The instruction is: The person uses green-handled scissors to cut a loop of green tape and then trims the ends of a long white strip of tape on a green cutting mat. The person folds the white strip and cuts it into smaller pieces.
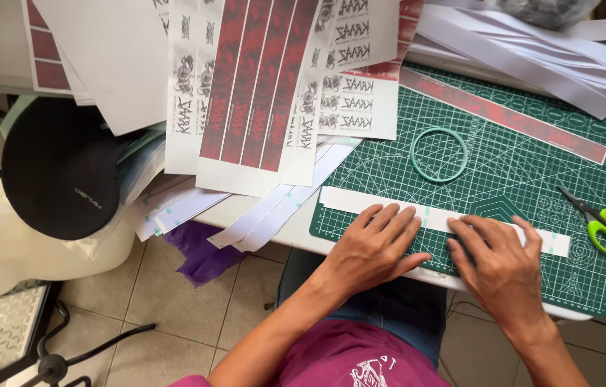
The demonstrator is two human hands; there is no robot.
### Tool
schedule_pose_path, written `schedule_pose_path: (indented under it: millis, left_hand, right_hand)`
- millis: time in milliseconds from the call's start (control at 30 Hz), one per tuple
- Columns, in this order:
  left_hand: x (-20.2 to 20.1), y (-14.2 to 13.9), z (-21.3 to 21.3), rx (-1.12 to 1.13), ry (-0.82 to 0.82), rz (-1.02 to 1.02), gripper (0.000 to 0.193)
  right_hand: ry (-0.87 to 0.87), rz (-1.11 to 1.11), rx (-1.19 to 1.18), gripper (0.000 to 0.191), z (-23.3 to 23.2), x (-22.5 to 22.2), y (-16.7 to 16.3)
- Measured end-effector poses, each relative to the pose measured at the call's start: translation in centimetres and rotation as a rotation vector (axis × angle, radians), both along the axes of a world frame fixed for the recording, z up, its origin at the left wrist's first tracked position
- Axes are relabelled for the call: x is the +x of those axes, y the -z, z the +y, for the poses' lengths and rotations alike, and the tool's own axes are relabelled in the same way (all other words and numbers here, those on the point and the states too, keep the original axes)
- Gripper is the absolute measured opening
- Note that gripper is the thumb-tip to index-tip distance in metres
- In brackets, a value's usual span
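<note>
Both hands flat on a paper strip

Left hand [374,247] and right hand [500,265] press the white strip [349,201] open-palmed, gripping nothing — scissors [600,218] right, ring [439,154] beyond, on the green mat [518,165].

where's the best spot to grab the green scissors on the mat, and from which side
Take the scissors by the green loop handles at the lower right end, probably coming from the right edge of the cutting mat. The shut dark blades point up and left, toward the mat's middle, so that approach stays off the tip. The right hand, flat on the white paper strip, is nearest.
</note>
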State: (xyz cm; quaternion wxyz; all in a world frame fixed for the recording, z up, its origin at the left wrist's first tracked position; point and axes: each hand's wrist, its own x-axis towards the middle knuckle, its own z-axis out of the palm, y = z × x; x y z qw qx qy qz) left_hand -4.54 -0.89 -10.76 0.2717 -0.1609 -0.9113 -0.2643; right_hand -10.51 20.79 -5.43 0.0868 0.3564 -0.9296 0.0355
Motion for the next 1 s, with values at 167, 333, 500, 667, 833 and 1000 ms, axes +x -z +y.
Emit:
schedule_pose_path:
  millis: [167,333,500,667,833,1000]
  left_hand:
    - [3.0,0.4,-5.0,0.099,-0.172,-0.057,0.041]
    - [4.1,1.3,-9.9,0.036,-0.272,-0.037,0.058]
    - [3.6,2.0,-11.6,-0.068,-0.157,-0.067,0.077]
    - [3.4,2.5,-12.3,-0.111,-0.136,-0.086,0.089]
    - [3.5,2.1,-12.4,-0.106,-0.163,-0.115,0.091]
    - [3.5,1.3,-12.7,-0.101,-0.169,-0.127,0.094]
  right_hand:
    - [0.062,-0.069,-0.076,0.026,-0.7,-0.8,-0.2]
    - [-0.079,-0.191,-0.222,0.022,-5.4,-2.0,0.2]
    - [-0.293,-0.257,-0.276,0.026,-12.7,-3.7,1.1]
    - [-0.323,-0.309,-0.267,0.033,-16.4,-3.9,1.1]
    - [-0.339,-0.286,-0.225,0.034,-17.6,-3.6,1.1]
    - [-0.288,-0.361,-0.248,0.027,-18.0,-3.5,0.9]
